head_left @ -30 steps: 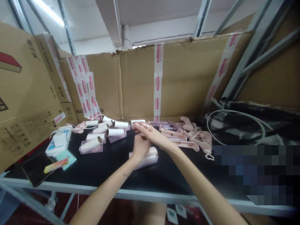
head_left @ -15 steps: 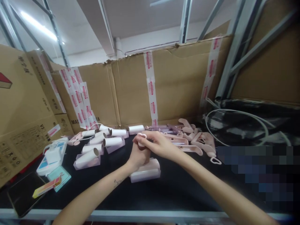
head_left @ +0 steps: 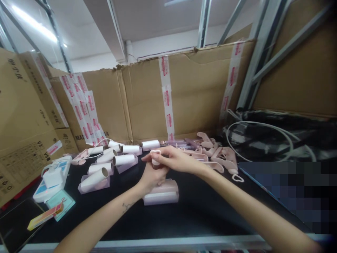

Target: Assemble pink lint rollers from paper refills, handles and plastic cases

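Observation:
In the middle of the view my hands meet above the black tabletop. My left hand (head_left: 153, 177) is closed around a pale pink piece with a looped end (head_left: 156, 158), most of it hidden by the fingers. From above, my right hand (head_left: 171, 158) grips the looped end with thumb and fingers. Just below them lies a lint roller (head_left: 164, 194) with a white roll, a pink part on top and a translucent lilac cover. Whether the piece in my hands joins it, I cannot tell.
Several white paper rolls (head_left: 123, 160), some in lilac covers, lie left. Pink handles (head_left: 223, 158) are piled right, one with a heart-shaped loop (head_left: 237, 178). A power strip (head_left: 52, 179), box cutter (head_left: 46, 216) and phone (head_left: 18, 225) sit far left. Cardboard (head_left: 142, 102) walls the back.
The view has shifted slightly, so everything sits a little further left. My hands stay together on the pink piece; some right-hand fingers now stretch out straighter.

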Demonstrator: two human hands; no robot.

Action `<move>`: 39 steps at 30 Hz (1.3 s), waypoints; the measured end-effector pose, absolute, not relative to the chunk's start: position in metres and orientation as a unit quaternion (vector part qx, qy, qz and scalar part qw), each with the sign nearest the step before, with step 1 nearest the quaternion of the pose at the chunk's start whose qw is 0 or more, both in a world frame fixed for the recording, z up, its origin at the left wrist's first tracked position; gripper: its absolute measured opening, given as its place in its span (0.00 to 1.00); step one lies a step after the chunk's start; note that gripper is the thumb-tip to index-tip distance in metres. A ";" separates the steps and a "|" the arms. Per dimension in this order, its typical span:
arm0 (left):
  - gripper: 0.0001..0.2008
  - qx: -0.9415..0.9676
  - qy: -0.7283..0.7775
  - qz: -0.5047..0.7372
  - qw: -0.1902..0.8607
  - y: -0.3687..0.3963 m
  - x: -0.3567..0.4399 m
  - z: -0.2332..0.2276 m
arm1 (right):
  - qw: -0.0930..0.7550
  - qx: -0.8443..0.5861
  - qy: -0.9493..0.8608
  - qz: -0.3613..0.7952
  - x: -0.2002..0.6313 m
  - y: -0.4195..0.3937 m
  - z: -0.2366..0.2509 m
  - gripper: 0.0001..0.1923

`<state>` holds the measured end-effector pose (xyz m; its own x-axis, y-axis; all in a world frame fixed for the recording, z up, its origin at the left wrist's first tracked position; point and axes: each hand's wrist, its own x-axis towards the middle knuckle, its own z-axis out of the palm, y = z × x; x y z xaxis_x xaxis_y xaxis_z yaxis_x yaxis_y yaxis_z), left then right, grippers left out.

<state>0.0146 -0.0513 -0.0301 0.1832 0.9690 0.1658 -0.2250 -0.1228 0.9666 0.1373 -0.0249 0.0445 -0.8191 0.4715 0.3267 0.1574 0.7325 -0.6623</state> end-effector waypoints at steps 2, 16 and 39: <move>0.20 0.572 0.340 0.495 0.560 -0.049 0.006 -0.029 | 0.264 -0.183 -0.878 0.354 0.146 -0.021 0.040 0.30; 0.21 0.804 0.528 0.182 0.207 -0.104 -0.045 -0.024 | 0.146 -0.354 -0.924 -0.015 0.131 0.129 0.002 0.16; 0.16 0.776 0.615 0.124 0.067 0.115 -0.025 0.036 | 0.129 -0.289 -0.948 -0.036 0.186 0.016 -0.035 0.23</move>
<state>-0.0248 0.1150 0.0359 0.2135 0.9707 0.1106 0.9377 -0.2354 0.2556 0.1859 0.0157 -0.0346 -0.7990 0.5394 0.2657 0.5580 0.8298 -0.0063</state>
